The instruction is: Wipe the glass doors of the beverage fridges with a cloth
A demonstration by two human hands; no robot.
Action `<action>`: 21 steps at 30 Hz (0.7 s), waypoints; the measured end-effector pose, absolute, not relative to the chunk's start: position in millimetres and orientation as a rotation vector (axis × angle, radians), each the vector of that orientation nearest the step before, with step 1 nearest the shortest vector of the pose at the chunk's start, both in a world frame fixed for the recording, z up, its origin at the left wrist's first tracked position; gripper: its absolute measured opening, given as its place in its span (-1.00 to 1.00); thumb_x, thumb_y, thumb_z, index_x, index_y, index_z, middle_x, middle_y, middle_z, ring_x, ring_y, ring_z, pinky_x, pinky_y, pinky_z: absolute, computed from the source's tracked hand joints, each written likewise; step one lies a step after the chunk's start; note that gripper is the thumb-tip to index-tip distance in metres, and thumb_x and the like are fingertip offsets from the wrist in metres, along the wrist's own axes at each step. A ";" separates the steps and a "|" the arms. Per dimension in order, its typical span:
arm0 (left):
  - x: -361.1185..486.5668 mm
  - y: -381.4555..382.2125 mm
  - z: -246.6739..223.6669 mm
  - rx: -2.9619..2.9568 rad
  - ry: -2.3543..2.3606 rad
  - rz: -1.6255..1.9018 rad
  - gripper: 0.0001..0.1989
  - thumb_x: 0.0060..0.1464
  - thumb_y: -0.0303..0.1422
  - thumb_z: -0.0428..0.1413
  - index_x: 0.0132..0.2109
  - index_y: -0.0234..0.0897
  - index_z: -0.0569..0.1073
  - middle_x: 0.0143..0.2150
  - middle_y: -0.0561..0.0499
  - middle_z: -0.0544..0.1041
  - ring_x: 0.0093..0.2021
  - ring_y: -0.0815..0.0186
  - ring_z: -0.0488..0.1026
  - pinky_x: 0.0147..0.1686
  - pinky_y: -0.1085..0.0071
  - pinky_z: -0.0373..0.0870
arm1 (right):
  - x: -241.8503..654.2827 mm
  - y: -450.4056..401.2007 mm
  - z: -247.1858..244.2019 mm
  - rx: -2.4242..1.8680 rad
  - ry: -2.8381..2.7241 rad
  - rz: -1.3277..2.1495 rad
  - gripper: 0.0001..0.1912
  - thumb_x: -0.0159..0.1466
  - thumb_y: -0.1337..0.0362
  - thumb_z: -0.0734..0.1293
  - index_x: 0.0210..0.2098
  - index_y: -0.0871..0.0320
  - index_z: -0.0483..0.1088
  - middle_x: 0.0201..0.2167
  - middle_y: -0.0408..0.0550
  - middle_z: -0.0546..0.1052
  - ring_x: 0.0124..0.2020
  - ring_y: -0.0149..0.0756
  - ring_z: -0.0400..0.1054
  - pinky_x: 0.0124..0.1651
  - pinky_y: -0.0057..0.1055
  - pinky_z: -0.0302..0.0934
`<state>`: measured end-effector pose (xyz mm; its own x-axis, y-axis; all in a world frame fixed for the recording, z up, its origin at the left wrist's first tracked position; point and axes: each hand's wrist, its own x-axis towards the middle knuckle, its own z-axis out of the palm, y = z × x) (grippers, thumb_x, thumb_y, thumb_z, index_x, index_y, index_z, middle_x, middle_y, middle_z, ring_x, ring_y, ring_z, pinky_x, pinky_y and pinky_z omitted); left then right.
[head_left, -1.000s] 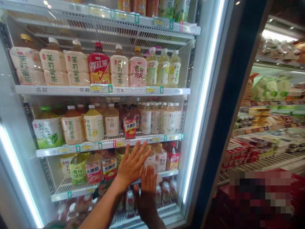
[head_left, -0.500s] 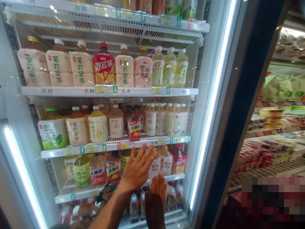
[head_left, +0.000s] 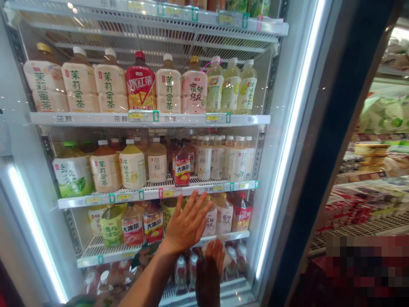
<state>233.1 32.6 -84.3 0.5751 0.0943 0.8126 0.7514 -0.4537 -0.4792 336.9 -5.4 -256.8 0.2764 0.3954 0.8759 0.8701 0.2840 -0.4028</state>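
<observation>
My left hand (head_left: pixel 187 221) is raised in front of a lit drinks cooler. Its fingers are stretched out and a little apart, with nothing held. The fingertips overlap the price strip (head_left: pixel 159 193) of the shelf that carries a small ice tea bottle (head_left: pixel 182 166). Lower and to the right, my right hand (head_left: pixel 214 256) is in shadow, its fingers pointing up and straight, with nothing seen in it. Peach oolong bottles (head_left: pixel 224 215) stand behind the hands, some partly hidden. Whether either hand touches the glass, I cannot tell.
Large tea bottles (head_left: pixel 110 81) line the shelf above, among them a red one (head_left: pixel 140 83). A green tea bottle (head_left: pixel 73 170) stands at the left. The dark door frame (head_left: pixel 335 128) slants down the right side. Beyond it are shelves of packaged goods (head_left: pixel 348 198).
The view has shifted slightly, so the middle and lower shelves sit a little higher and further right. Both hands keep nearly the same place and shape; the right one appears slightly lower.
</observation>
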 end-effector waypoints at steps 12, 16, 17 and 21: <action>234.1 33.8 -83.4 -1.908 -0.671 -0.923 -0.36 0.26 -0.21 0.11 0.43 -0.18 0.22 0.53 -0.02 0.06 0.56 0.06 -0.17 0.52 -0.09 -0.34 | 388.7 31.6 -171.8 -1.323 -1.251 -0.492 -0.29 0.52 0.19 -0.01 0.53 0.11 -0.46 0.57 0.10 -0.35 0.57 0.08 -0.48 0.44 0.45 -0.31; 234.2 34.5 -84.1 -1.908 -0.674 -0.922 -0.36 0.26 -0.20 0.11 0.42 -0.18 0.23 0.53 -0.02 0.05 0.56 0.06 -0.16 0.52 -0.09 -0.33 | 356.3 9.3 -261.7 -1.358 -1.398 -0.500 -0.24 0.50 0.10 0.04 0.54 0.16 -0.41 0.57 0.12 -0.32 0.56 0.13 -0.40 0.45 0.42 -0.19; 234.1 34.4 -84.1 -1.908 -0.673 -0.918 -0.36 0.26 -0.20 0.11 0.42 -0.18 0.23 0.53 -0.03 0.04 0.56 0.06 -0.15 0.52 -0.09 -0.33 | 363.6 10.7 -260.2 -1.347 -1.430 -0.508 -0.24 0.50 0.09 0.05 0.54 0.14 -0.41 0.57 0.10 -0.31 0.56 0.12 -0.40 0.45 0.41 -0.20; 233.6 33.3 -83.4 -1.900 -0.669 -0.914 -0.35 0.25 -0.21 0.11 0.43 -0.18 0.21 0.54 -0.03 0.04 0.56 0.05 -0.16 0.52 -0.10 -0.32 | 431.1 39.0 -171.1 -1.312 -1.258 -0.474 -0.30 0.53 0.14 -0.01 0.53 0.04 -0.46 0.57 0.06 -0.36 0.57 0.07 -0.48 0.45 0.43 -0.32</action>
<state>233.6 33.3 -83.4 0.5813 0.0841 0.8093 0.7460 -0.4521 -0.4889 431.1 39.0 -171.1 0.3331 0.3687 0.8678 0.8498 0.2815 -0.4457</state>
